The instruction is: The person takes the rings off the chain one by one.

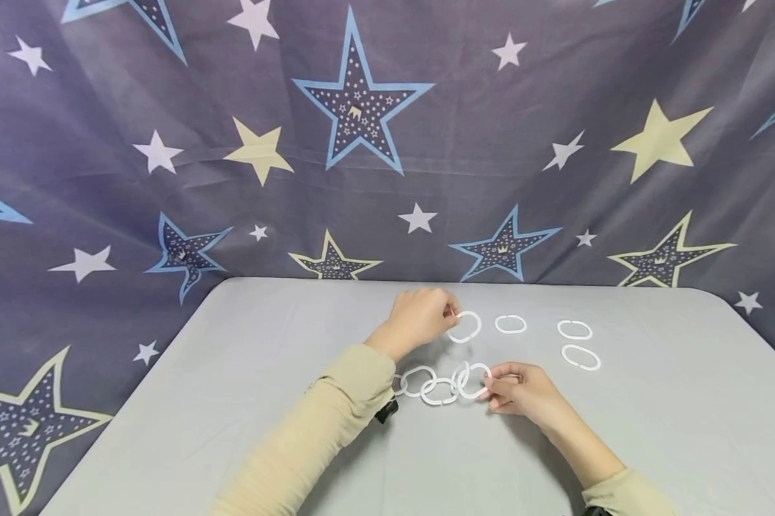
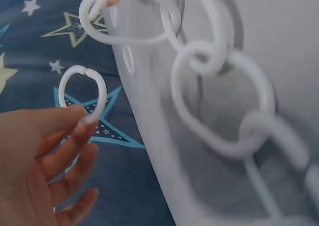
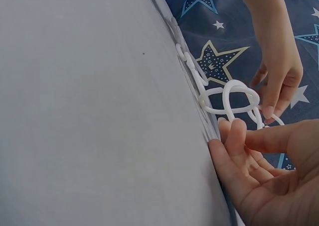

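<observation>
1. Chain (image 1: 442, 383) of white plastic rings lies on the grey table (image 1: 233, 401), near its middle, between the two forearms. In the head view about four linked rings show, running left to right.
2. The right hand (image 1: 523, 390) holds the chain's right end: its fingertips pinch the last ring (image 1: 474, 380), which stands tilted up off the table. In the right wrist view the thumb and fingers (image 3: 239, 131) close on that ring, with the rest of the chain (image 3: 219, 99) trailing away along the table edge.
3. The left end of the chain passes under the left sleeve (image 1: 336, 408) and is partly hidden there.
4. The left hand (image 1: 420, 315) is farther back on the table, apart from the chain. It pinches a loose ring (image 1: 465, 326) between thumb and fingertips. The left wrist view shows this ring (image 2: 82, 94) held upright at the fingertips (image 2: 82, 119); it has a small join at its top, and the other fingers are loosely curled below it.
5. In the left wrist view the chain (image 2: 209, 76) fills the frame close up and blurred, its rings passing through one another.
6. Three more loose rings lie flat on the table to the right of the left hand: one (image 1: 511, 324) just beside the held ring, and two (image 1: 574, 330) (image 1: 581, 357) farther right, one in front of the other.
7. Behind and around the table hangs a dark cloth (image 1: 362, 143) printed with white, yellow and blue stars.
</observation>
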The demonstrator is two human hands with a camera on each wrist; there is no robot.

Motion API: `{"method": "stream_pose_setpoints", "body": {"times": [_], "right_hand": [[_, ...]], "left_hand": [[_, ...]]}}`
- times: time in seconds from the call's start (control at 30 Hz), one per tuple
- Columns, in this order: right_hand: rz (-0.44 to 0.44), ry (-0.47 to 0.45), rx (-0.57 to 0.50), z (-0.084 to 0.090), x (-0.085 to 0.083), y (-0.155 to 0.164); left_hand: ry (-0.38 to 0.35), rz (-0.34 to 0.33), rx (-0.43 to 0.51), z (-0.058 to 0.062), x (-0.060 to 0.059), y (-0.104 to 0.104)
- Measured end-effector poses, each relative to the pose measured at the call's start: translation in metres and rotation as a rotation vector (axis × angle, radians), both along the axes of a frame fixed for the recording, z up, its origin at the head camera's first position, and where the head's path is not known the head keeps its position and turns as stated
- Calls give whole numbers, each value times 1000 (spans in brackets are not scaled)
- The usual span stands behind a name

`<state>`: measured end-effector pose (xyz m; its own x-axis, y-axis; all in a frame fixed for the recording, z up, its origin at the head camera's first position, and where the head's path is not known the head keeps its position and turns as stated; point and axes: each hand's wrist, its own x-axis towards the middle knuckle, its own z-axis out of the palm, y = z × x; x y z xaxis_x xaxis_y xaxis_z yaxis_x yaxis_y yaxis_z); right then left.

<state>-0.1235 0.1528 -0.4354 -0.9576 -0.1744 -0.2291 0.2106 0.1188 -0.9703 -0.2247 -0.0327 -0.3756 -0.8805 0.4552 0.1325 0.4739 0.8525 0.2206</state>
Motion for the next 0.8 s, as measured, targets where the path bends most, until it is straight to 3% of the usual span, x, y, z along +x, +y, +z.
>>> {"method": "stream_pose_setpoints", "body": {"times": [0.2, 0.5, 0.7, 0.8], "right_hand": [[-16, -6, 21, 3, -1, -1], [7, 7, 19, 3, -1, 1], [0, -11, 7, 2, 0, 0], [-5, -11, 15, 2, 0, 0]], "left_hand": [[-96, -30, -3, 2, -17, 1], [-142, -79, 16, -1, -45, -6], [-287, -118, 51, -10, -53, -2], [-308, -116, 58, -14, -56, 3]]}}
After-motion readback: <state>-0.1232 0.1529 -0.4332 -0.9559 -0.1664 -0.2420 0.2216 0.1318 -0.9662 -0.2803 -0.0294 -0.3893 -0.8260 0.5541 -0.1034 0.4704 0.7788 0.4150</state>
